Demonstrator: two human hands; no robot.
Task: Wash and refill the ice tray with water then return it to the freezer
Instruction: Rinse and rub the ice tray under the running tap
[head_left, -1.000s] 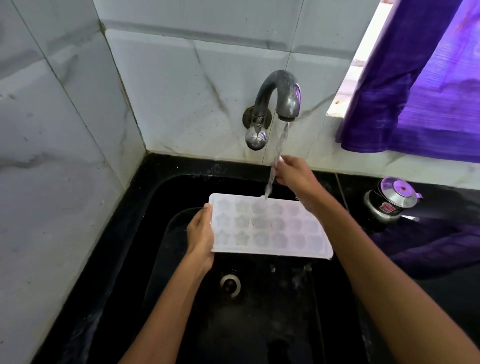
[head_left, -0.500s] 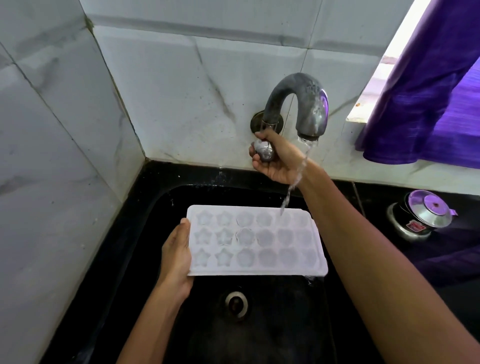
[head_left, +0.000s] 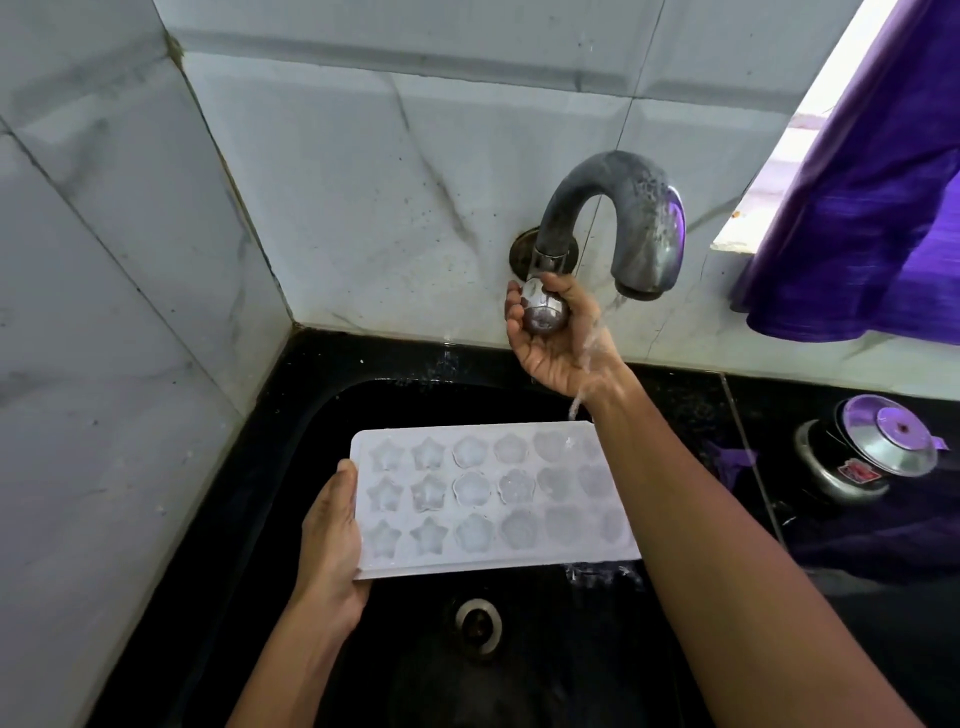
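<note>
Two hands share the refill: left hand (head_left: 332, 535) holds the ice tray (head_left: 493, 499) level over the sink (head_left: 291, 467); right hand (head_left: 556, 338) grips the tap knob (head_left: 543, 312). Next, probably shut off the thin stream.

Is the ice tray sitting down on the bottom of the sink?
No, the left hand holds the ice tray up by its end, above the drain of the black sink.

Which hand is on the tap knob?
The right hand, fingers curled round the tap knob; the left hand grips the ice tray.
</note>
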